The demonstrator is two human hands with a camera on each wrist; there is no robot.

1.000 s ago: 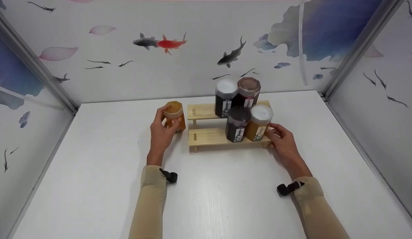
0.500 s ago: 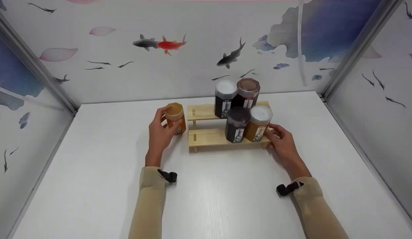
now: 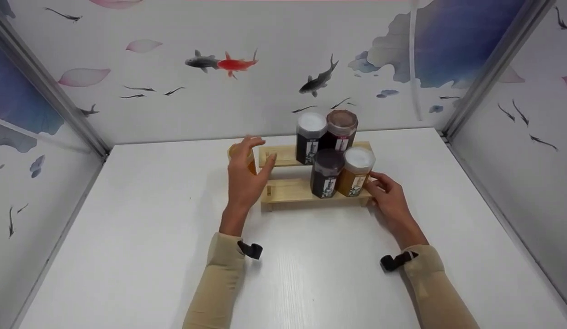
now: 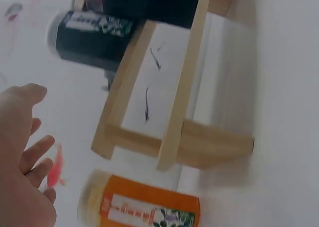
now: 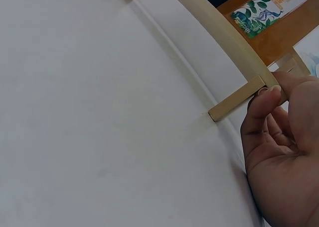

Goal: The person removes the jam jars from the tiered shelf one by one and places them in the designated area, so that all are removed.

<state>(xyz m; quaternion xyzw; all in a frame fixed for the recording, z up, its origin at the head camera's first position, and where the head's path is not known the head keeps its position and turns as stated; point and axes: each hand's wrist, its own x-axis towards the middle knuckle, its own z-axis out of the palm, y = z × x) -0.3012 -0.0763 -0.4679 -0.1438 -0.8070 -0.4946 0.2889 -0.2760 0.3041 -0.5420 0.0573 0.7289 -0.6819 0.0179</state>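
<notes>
A two-step wooden rack [image 3: 290, 189] carries two jars on each step. Its upper step bears a dark jar with a white lid [image 3: 307, 146] and a dark jar with a brown lid [image 3: 341, 121]. Below them stand a dark-lidded jar [image 3: 323, 180] and an amber jar with a white lid [image 3: 352, 179]. My left hand [image 3: 245, 185] hovers by the rack's left end, fingers spread, holding nothing. Partly behind it, an orange jar [image 4: 149, 204] stands on the table, apart from the hand in the left wrist view. My right hand [image 3: 392, 196] pinches the rack's right end.
The white table [image 3: 283, 274] reaches toward me in front of the rack. Printed panels with fish and petals enclose it, the back wall [image 3: 210, 109] standing close behind the rack. Metal posts [image 3: 77, 119] mark the corners.
My left hand has let go of the orange jar and moved right, toward the rack's left end. The right hand stays at the rack; the jars on it have not shifted.
</notes>
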